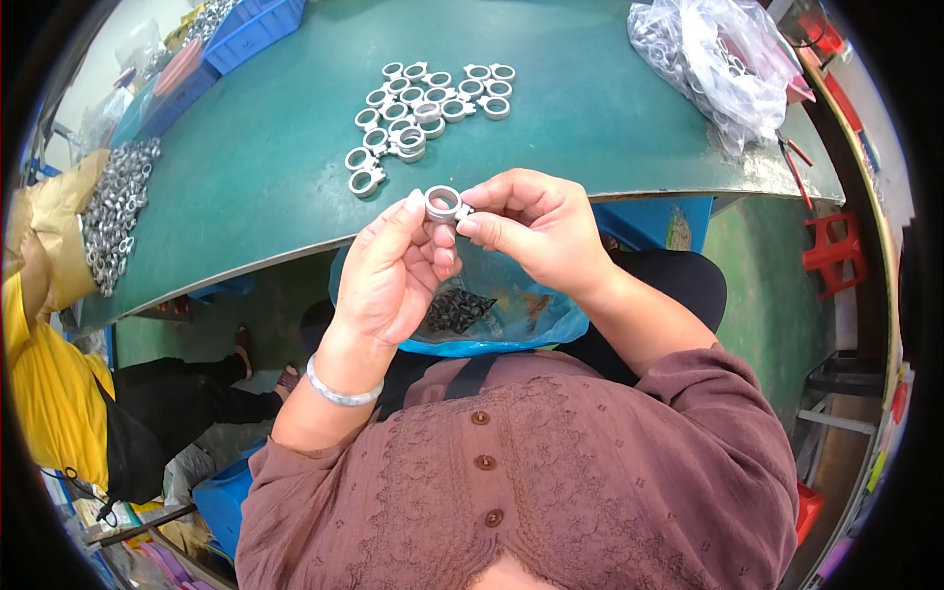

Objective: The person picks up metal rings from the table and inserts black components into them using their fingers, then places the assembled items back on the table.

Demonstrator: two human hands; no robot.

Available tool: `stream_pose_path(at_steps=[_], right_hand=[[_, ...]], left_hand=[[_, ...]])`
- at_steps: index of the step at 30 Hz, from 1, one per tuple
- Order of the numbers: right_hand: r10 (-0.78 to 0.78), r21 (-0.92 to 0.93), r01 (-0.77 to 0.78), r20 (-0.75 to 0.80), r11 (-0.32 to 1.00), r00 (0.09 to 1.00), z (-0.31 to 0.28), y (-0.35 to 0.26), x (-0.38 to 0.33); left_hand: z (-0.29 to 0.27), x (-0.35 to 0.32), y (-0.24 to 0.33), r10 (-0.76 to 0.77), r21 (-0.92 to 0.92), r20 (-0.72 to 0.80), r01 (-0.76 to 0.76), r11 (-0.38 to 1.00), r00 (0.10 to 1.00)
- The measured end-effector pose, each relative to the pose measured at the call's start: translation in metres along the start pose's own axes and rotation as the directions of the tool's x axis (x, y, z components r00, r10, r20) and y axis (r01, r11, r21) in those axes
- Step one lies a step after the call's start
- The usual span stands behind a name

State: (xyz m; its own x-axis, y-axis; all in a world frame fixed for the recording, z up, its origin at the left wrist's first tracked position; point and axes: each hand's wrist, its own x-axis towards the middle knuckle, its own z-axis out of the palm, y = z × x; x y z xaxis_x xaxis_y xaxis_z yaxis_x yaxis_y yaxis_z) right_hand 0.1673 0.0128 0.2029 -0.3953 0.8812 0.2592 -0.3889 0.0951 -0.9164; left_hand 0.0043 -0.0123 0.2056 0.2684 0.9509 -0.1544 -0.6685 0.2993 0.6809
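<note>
A silver metal ring with a small lug on its side (444, 203) is held up just in front of the table edge. My left hand (388, 270) grips it between thumb and fingers from the left. Thumb and fingertips of my right hand (546, 228) pinch the lug on the right side. Beyond them, on the green table (246, 187), lies a loose group of similar metal rings (409, 93), a few of them stacked. Below my hands, a blue plastic bag (551, 329) sits open on my lap, with small dark pieces (458, 311) inside.
A clear plastic bag of metal parts (703, 64) lies at the far right, near red-handled pliers (793, 157). At left, many small metal parts (120, 202) spill from a brown sack (74, 226). Blue crates (251, 34) stand far left. A person in yellow (59, 393) sits at left.
</note>
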Motion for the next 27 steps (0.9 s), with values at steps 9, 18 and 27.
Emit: stream_pose_path(at_steps=[9, 18, 27], right_hand=[[-0.417, -0.563, 0.374, 0.056, 0.737, 0.907, 0.0, 0.011, -0.003], [-0.535, -0.652, 0.459, 0.096, 0.603, 0.839, -0.005, 0.006, -0.003], [-0.741, -0.886, 0.357, 0.023, 0.296, 0.671, -0.082, -0.087, 0.022]], left_hand=[[-0.009, 0.004, -0.002, 0.033, -0.009, 0.12, -0.032, 0.999, 0.992], [-0.003, 0.009, -0.005, 0.028, 0.085, 0.127, -0.039, 0.996, 0.992], [-0.007, 0.003, -0.006, 0.07, 0.225, 0.034, -0.076, 0.971, 0.997]])
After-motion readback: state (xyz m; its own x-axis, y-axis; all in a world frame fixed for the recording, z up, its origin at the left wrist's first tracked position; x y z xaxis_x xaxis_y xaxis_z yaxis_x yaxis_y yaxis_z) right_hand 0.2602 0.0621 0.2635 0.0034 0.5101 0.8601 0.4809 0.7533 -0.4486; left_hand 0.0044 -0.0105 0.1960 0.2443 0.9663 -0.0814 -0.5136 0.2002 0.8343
